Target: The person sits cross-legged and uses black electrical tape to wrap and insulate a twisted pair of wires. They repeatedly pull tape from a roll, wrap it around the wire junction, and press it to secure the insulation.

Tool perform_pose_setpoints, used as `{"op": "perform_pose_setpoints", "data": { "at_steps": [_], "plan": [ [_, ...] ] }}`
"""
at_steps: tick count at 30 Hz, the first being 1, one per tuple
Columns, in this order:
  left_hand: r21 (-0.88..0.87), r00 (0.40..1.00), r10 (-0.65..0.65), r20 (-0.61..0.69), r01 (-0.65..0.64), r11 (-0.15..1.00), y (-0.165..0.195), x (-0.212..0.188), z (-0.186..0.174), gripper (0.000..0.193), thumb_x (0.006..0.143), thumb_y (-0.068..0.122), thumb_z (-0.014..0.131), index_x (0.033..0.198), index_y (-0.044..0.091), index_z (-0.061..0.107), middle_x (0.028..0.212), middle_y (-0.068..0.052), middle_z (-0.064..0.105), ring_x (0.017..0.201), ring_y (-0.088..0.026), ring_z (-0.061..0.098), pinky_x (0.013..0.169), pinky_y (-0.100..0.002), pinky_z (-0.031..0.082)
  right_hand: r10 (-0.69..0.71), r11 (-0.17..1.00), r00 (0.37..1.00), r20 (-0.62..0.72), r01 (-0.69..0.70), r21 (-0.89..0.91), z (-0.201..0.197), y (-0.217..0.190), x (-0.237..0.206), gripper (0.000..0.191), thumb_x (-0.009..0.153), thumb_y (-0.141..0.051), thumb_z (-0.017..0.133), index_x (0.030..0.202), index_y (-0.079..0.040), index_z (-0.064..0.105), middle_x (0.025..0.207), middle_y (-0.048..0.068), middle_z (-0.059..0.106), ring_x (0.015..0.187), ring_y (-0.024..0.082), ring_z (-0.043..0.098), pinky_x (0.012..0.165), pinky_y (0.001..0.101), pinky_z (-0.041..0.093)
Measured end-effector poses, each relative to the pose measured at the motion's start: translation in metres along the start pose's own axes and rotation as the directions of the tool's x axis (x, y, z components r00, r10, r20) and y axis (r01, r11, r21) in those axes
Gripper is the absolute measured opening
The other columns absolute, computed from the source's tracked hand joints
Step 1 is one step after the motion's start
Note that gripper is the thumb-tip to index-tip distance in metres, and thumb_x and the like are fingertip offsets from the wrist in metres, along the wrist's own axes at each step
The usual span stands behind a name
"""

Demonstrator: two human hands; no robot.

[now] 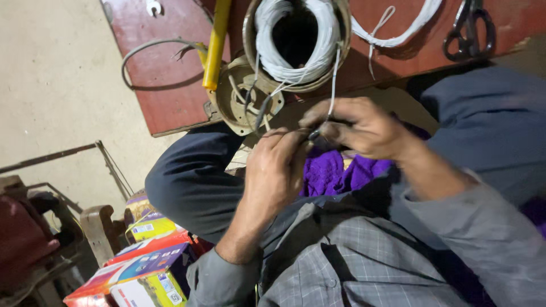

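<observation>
My left hand [276, 170] and my right hand [355, 126] meet above my lap, fingertips pinched together on a thin white wire [334, 79]. The wire runs up from my fingers to a round metal housing [296, 40] wound with white wire coils on a dark red board [165, 85]. A smaller round metal part [242, 105] with loose wire ends lies just in front of the housing, near my left fingers. A purple cloth [335, 173] lies on my lap under both hands.
A yellow rod [216, 48] leans across the board. Black scissors [469, 28] and a loop of white wire [392, 31] lie at the board's far right; a grey cable [142, 51] curls at its left. Colourful cardboard boxes [145, 267] stand by my left knee.
</observation>
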State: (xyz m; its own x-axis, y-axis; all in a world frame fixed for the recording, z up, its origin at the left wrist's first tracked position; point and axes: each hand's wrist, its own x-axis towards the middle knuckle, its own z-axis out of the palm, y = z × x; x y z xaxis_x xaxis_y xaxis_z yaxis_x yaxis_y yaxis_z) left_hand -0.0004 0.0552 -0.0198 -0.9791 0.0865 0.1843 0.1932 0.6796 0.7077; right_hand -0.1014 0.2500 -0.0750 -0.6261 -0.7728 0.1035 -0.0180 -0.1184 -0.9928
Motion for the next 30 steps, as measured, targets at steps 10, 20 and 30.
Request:
{"op": "perform_pose_setpoints", "data": {
  "at_steps": [10,20,30],
  "plan": [
    [0.111,0.996,0.082,-0.026,-0.079,0.991,-0.006,0.001,0.007,0.032,0.080,0.008,0.070,0.112,0.004,0.070,0.091,-0.012,0.064,0.086,-0.033,0.063,0.078,-0.043,0.049,0.266,0.836,0.957,-0.117,-0.169,0.522,0.007,0.018,-0.040,0.017,0.104,-0.004,0.066,0.112,0.009,0.071,0.096,0.009,0.072,0.085,0.014,0.065,0.075,0.0248,0.052],
    [0.232,0.996,0.085,-0.041,-0.074,0.970,-0.002,-0.005,0.007,0.032,0.072,0.013,0.071,0.103,0.006,0.067,0.093,-0.010,0.063,0.086,-0.030,0.061,0.076,-0.043,0.044,0.326,0.864,0.921,-0.214,-0.198,0.463,0.023,-0.008,-0.027,0.039,0.090,-0.016,0.080,0.119,0.003,0.063,0.106,0.009,0.071,0.092,0.014,0.067,0.083,0.0280,0.056],
    [0.147,0.997,0.081,-0.007,-0.079,0.986,0.011,0.003,0.002,0.033,0.082,0.010,0.073,0.115,0.003,0.068,0.095,-0.008,0.064,0.087,-0.028,0.063,0.082,-0.042,0.044,0.154,0.980,0.909,-0.386,-0.190,-0.056,0.027,-0.008,0.001,0.018,0.101,-0.012,0.064,0.113,0.001,0.070,0.109,0.009,0.074,0.103,0.013,0.067,0.094,0.0291,0.056]
  ]
}}
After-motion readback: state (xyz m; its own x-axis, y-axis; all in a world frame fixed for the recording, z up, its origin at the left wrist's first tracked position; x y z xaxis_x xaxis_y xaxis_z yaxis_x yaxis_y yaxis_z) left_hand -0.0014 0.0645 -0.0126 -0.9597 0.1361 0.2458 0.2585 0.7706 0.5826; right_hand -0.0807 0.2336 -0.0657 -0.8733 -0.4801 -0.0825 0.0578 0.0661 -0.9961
